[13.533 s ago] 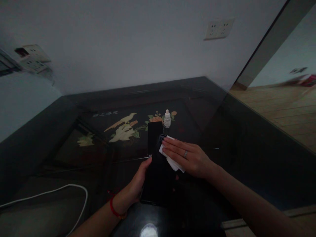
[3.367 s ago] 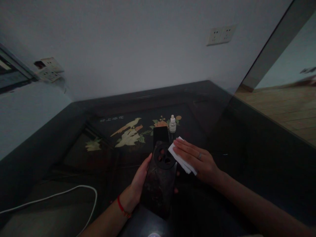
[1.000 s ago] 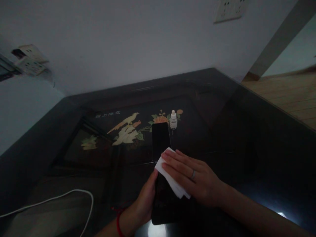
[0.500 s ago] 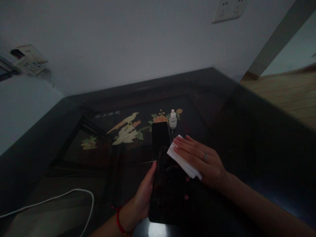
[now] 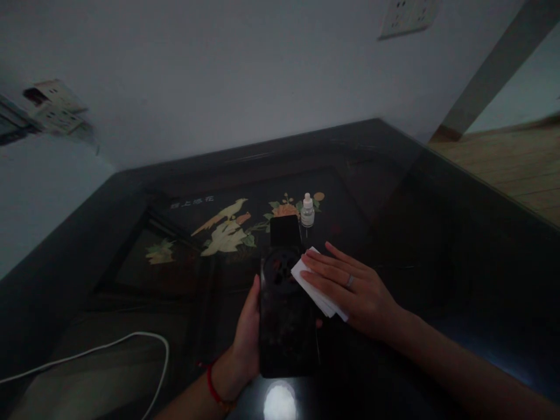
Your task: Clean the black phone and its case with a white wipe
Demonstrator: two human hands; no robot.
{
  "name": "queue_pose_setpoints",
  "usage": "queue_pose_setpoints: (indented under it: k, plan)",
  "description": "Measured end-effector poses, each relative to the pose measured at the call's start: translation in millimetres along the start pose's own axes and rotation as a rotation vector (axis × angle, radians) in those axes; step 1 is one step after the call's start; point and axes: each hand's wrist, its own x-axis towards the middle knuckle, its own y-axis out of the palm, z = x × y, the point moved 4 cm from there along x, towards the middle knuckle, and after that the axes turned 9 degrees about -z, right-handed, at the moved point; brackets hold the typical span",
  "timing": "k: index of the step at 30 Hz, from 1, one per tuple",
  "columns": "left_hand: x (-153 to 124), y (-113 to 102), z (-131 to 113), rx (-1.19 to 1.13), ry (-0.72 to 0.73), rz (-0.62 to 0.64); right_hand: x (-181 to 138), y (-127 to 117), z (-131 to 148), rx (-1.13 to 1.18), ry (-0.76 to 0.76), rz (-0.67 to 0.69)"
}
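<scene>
A black phone [image 5: 289,332] with a round camera bump lies back up in my left hand [image 5: 249,335], whose thumb runs along its left edge and fingertips show at its right. My right hand [image 5: 356,289], with a ring on one finger, presses a folded white tissue [image 5: 319,294] against the upper right of the phone by the camera bump. Beyond it, a second dark flat slab [image 5: 285,231], like another phone, lies on the table, partly hidden by the held phone. A small clear dropper bottle [image 5: 307,216] with a white top stands upright beside it.
The glossy dark table [image 5: 394,192] bears a bird-and-flower picture [image 5: 225,236]. A white cable [image 5: 131,335] curves across its left front. Wall sockets [image 5: 61,108] are at the left, with another socket plate [image 5: 406,17] at the upper right.
My left hand has brought the phone slightly left and up, turning its back more towards me. My right hand has shifted left and a little down with the tissue.
</scene>
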Motion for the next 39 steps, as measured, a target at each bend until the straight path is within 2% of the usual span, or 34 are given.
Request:
queue_pose_setpoints:
  k: [4,6,8,10,14,17,21,25,29,32,35,39]
  plan:
    - [4.6,0.4,-5.9,-0.091,0.073,-0.089,0.3,4.5,10.6,0.045,-0.05,0.015]
    - [4.9,0.0,-4.9,-0.096,0.057,-0.133,1.0,5.2,15.9,0.091,-0.118,0.049]
    - [4.2,-0.3,-1.1,-0.084,0.008,-0.121,2.1,2.6,17.4,0.137,-0.15,0.047]
    - [2.6,0.4,4.0,-0.056,-0.054,-0.042,3.3,-2.8,13.2,0.155,-0.093,-0.011]
    - [-2.3,2.4,14.1,0.059,-0.216,0.106,1.7,-13.0,-0.2,0.141,0.137,-0.143]
    - [-4.0,4.0,15.6,0.096,-0.247,0.108,-1.1,-14.3,-2.2,0.146,0.195,-0.182]
    - [-5.5,0.7,18.4,0.143,-0.272,0.034,-2.0,-6.1,3.4,0.095,0.124,-0.136]
    - [-5.4,-12.7,21.6,0.175,-0.23,-0.07,-1.2,7.5,11.8,0.065,-0.003,0.035]
    - [-1.4,-15.9,25.3,0.168,-0.211,-0.068,-1.0,10.1,15.8,0.095,-0.081,0.118]
    - [3.6,-11.3,22.4,0.101,-0.124,-0.065,-0.1,9.5,18.3,0.107,-0.145,0.164]
    - [6.3,-9.0,15.7,0.039,-0.036,-0.09,2.5,8.4,21.9,0.116,-0.201,0.17]
    - [5.9,-8.4,3.8,-0.04,0.037,-0.089,4.8,5.1,21.9,0.128,-0.221,0.111]
